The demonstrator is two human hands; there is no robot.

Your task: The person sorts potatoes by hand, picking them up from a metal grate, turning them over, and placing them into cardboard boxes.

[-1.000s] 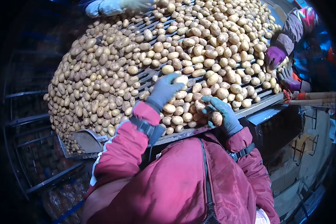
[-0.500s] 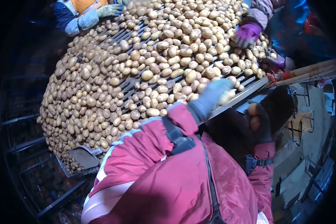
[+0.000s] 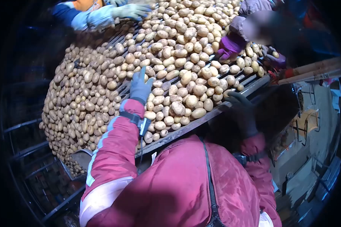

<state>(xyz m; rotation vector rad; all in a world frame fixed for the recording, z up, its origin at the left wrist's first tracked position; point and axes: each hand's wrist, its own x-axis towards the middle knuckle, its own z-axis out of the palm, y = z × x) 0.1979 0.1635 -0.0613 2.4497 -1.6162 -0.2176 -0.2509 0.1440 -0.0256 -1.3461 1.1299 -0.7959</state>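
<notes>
My left hand (image 3: 141, 86), in a grey-blue glove, lies over the potatoes (image 3: 178, 108) on the slatted grate, its fingers stretched and apart. Potatoes surround its fingertips; none is visibly gripped. At the grate's metal edge rail (image 3: 250, 89) is my right hand (image 3: 241, 103) in a dark glove. Its fingers extend over the rail, and the fingertips are beside a potato (image 3: 228, 93) at the border of the pile. Shadow hides the right palm.
Across the pile, another person's pale-gloved hand (image 3: 132, 12) reaches in from the upper left. A co-worker's purple-gloved hand (image 3: 231, 46) touches potatoes at upper right, near wooden poles (image 3: 310, 72). A grey scoop-like piece (image 3: 81, 159) sits at the lower left.
My left hand has swung left from the rail onto the potatoes. My right hand has risen to the rail; the two potatoes it held no longer show in it. Both co-workers' hands have shifted.
</notes>
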